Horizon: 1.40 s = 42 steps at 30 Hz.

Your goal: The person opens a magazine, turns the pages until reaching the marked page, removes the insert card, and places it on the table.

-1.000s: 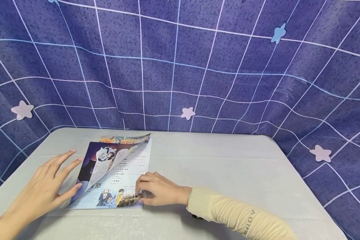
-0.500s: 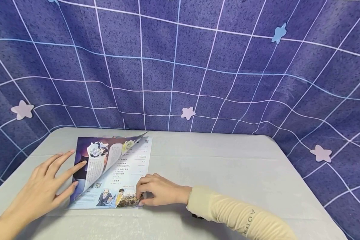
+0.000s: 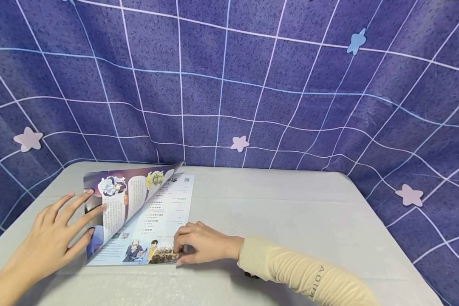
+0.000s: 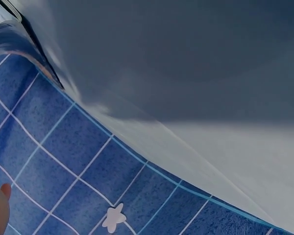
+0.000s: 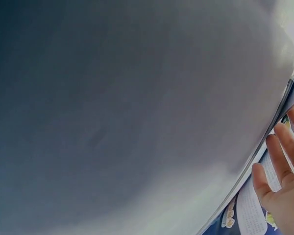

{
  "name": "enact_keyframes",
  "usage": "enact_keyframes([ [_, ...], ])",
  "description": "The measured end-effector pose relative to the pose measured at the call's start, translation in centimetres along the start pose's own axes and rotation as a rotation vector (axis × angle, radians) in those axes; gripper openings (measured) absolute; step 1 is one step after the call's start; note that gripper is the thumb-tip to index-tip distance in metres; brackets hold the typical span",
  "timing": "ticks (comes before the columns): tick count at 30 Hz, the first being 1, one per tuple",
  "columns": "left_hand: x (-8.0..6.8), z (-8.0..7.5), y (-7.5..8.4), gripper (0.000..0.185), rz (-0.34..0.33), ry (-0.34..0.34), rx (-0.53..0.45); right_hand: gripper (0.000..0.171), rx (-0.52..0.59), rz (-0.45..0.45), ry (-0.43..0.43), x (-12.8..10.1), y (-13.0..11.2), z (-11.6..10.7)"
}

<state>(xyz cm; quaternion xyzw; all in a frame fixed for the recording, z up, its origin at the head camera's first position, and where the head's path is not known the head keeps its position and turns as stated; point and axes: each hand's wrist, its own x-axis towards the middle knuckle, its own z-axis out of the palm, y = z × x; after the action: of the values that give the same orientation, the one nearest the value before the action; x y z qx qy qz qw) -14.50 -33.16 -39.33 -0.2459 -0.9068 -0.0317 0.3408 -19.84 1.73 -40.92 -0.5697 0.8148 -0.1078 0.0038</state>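
Observation:
A magazine (image 3: 157,231) lies on the table with its upper leaf (image 3: 116,206) raised and curling over to the left. That leaf carries printed text and cartoon figures on a dark purple ground. My left hand (image 3: 55,231) is at its left edge, fingers spread and fairly straight, fingertips touching the leaf. At the magazine's near right corner, my right hand (image 3: 199,244) has its fingers curled and pinches the corner between thumb and fingers. Part of the magazine (image 5: 250,205) and a hand with spread fingers (image 5: 284,171) show at the right of the right wrist view.
A pale grey cloth covers the table (image 3: 290,221). Behind it hangs a purple-blue curtain (image 3: 202,97) with a grid of lines and star shapes. The left wrist view mostly holds shaded tablecloth (image 4: 186,73) and curtain.
The upper leaf has swung further left, uncovering more of the page of text beneath. My left hand has shifted slightly left along with it; my right hand stays at the corner.

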Motion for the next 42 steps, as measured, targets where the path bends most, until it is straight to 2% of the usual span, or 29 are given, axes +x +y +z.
enact_keyframes([
  [6,-0.4,-0.1,-0.3,0.057,-0.018,-0.064,0.012,0.030,-0.017,0.021,-0.017,0.0,-0.1,0.0],
  [12,-0.9,0.0,-0.8,0.055,-0.039,-0.088,0.026,0.034,-0.052,0.051,-0.017,0.1,-0.2,0.2],
  [19,-1.2,0.0,-1.1,0.067,-0.067,-0.040,0.052,0.038,-0.084,0.079,-0.025,0.3,-0.5,0.1],
  [26,-1.0,0.0,-1.3,0.086,-0.027,0.052,0.133,0.039,-0.115,0.097,-0.039,0.5,-0.6,0.1],
  [32,-1.1,0.1,-1.5,0.088,-0.017,0.095,0.136,0.038,-0.119,0.104,-0.051,0.6,-0.7,0.0],
  [42,-1.0,-0.1,-1.3,0.077,-0.024,0.036,0.116,0.028,-0.110,0.080,-0.036,0.6,-0.7,-0.3],
])
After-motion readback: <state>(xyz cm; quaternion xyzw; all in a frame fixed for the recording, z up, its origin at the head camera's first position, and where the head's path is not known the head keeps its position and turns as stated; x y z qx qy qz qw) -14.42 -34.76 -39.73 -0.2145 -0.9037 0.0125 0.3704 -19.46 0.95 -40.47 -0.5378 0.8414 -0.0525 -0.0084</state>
